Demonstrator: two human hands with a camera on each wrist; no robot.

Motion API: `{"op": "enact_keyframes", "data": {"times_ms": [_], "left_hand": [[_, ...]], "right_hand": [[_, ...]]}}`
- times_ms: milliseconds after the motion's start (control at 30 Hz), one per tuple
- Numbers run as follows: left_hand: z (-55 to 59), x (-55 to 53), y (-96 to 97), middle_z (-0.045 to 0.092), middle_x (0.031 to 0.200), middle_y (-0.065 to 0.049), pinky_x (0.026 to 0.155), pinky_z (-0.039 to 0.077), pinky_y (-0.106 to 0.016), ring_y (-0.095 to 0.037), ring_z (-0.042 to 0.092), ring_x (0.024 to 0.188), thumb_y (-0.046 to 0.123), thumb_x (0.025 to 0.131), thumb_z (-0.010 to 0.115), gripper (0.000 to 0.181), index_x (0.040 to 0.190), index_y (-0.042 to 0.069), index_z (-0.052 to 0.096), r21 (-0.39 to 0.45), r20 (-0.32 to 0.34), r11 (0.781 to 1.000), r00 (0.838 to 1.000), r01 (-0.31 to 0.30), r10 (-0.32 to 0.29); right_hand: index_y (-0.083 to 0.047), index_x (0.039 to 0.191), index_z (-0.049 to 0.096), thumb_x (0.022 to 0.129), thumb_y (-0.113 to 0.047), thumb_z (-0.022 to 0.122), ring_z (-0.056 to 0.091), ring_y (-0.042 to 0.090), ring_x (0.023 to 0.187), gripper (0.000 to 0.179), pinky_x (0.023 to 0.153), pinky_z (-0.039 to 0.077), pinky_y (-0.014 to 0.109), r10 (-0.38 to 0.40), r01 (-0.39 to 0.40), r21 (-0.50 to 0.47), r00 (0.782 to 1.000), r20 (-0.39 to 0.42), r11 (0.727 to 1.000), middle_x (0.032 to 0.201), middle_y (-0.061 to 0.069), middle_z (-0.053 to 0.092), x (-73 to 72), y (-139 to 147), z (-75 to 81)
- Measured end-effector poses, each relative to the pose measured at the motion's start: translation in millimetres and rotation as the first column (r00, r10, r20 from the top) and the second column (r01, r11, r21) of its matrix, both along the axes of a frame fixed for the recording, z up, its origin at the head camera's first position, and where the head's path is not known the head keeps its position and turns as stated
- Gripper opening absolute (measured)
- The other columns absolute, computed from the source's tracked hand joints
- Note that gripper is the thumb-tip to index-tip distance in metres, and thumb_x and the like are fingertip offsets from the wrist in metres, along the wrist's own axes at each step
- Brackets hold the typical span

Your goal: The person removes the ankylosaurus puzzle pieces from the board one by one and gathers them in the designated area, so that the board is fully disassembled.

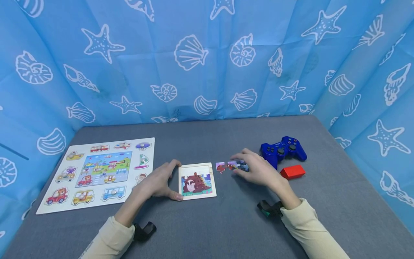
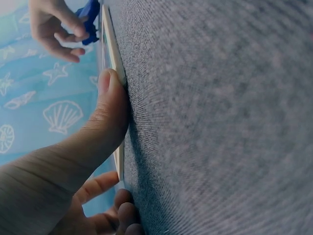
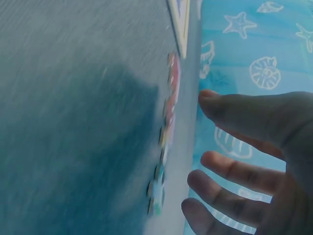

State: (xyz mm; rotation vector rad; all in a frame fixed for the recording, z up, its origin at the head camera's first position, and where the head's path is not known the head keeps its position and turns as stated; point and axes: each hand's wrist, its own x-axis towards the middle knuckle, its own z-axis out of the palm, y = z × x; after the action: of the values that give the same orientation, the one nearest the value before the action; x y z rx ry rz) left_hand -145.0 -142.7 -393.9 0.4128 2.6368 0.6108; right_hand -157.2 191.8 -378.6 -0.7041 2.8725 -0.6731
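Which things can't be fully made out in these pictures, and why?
Head view: the right end of the loose puzzle pieces, partly covered by the right hand.
Head view: a board piece, partly covered by the left hand.
Left wrist view: the blue controller, cut off by the top edge.
Right wrist view: the wooden frame, cut off by the top edge; the loose pieces' pictures, blurred and near edge-on.

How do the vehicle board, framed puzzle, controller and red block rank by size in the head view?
1. Vehicle board
2. Framed puzzle and controller: too close to rank; the first looks taller, the second wider
3. Red block
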Motion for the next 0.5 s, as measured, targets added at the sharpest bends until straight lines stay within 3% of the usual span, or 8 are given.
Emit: {"op": "enact_keyframes", "data": {"times_ms": [200,500], "left_hand": [[0.9,0.4,-0.1,0.061,0.121,-0.016,0.097,0.050,-0.052,-0.028,0.061,0.108,0.044,0.066,0.096,0.101,0.146,0.015,0.041,0.004,0.009,1.000,1.000,-0.001,0.001],[2.1,0.3,0.2,0.061,0.121,-0.015,0.097,0.050,-0.052,-0.028,0.062,0.109,0.045,0.066,0.096,0.102,0.147,0.017,0.040,-0.011,0.014,1.000,1.000,0.001,-0.001]], "right_hand": [[-0.005,0.129,0.068,0.094,-0.016,0.074,0.066,0.030,0.106,0.037,0.090,0.055,0.050,0.079,-0.078,-0.082,0.997,0.002,0.994,0.120,0.016,0.068,-2.2,-12,2.7],[-0.001,0.125,0.069,0.092,-0.010,0.074,0.065,0.026,0.090,0.034,0.073,0.050,0.026,0.168,-0.163,-0.236,0.986,0.001,0.958,0.112,0.018,0.069,-3.7,-40,7.0]]}}
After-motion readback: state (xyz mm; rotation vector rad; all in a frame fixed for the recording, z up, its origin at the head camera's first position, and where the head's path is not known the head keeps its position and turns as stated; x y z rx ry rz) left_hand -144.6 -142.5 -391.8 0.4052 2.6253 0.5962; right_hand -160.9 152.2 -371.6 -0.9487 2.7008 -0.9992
